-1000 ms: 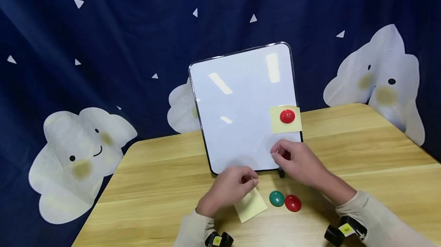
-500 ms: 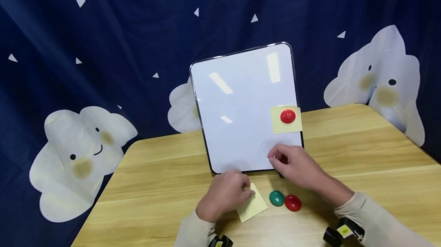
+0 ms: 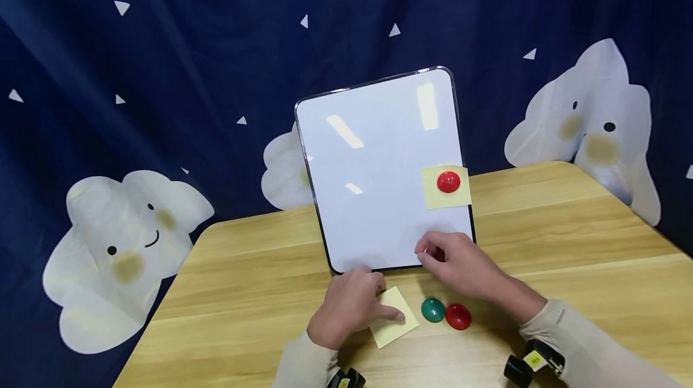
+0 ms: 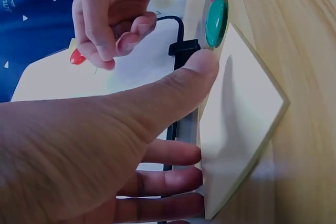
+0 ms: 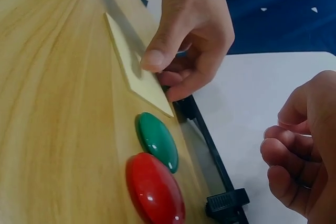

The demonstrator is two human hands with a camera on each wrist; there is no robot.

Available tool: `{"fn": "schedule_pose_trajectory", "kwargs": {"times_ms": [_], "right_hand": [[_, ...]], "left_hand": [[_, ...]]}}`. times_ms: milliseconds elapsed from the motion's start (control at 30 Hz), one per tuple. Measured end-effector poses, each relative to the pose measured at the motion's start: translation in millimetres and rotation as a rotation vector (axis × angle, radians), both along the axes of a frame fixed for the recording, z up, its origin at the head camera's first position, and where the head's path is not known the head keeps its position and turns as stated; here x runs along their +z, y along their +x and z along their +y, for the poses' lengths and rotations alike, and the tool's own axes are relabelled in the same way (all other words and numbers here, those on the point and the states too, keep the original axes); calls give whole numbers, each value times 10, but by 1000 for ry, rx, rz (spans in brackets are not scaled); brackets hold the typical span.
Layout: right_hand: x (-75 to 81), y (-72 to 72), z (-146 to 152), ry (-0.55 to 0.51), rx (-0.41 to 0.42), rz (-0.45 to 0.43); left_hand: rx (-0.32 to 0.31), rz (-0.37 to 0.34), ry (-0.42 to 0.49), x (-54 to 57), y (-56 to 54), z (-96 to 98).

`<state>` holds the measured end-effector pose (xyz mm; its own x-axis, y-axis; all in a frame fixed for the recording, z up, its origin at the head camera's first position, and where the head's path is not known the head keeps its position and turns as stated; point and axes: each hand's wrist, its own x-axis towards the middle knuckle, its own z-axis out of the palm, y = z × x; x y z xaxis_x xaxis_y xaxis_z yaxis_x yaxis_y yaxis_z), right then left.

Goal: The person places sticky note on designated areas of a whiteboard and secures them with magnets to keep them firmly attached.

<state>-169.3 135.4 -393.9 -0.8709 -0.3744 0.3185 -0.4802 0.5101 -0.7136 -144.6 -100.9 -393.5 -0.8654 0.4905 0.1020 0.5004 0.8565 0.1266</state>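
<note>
A pad of pale yellow sticky notes (image 3: 388, 334) lies on the table in front of the whiteboard (image 3: 379, 195). My left hand (image 3: 352, 305) is at it: the thumb stretches out over the pad, and the straight fingertips (image 4: 184, 181) meet its edge in the left wrist view. Over the board's lower right part hangs my right hand (image 3: 460, 263), fingers loosely curled with nothing between them. A green magnet (image 3: 433, 310) and a red magnet (image 3: 458, 316) sit side by side to the right of the pad. Another red magnet (image 3: 449, 181) is on a yellow sticky note (image 3: 431, 200) at the board's right edge.
Black feet (image 5: 227, 203) support the tilted whiteboard on the wooden table (image 3: 260, 292). Behind the table hangs a dark blue curtain (image 3: 216, 45) with cloud and triangle prints. Black wrist cameras are strapped over both sleeves.
My left hand has lowered toward the pad, and its thumb has spread away from the fingers across the pad. My right hand has dropped slightly and shifted left.
</note>
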Motion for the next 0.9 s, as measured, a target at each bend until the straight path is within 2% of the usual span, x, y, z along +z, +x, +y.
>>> {"fn": "schedule_pose_trajectory", "kwargs": {"times_ms": [200, 400, 600, 900], "right_hand": [[-19, 0, -24, -8, 16, 12], [-53, 7, -36, 0, 22, -12], [-73, 9, -44, 2, 34, -21], [-107, 11, -64, 11, 57, -46]], "left_hand": [[31, -63, -8, -6, -19, -21], [67, -121, 4, -18, -33, -7], [54, -89, 38, -27, -52, 5], [7, -50, 172, 0, -100, -16]]}}
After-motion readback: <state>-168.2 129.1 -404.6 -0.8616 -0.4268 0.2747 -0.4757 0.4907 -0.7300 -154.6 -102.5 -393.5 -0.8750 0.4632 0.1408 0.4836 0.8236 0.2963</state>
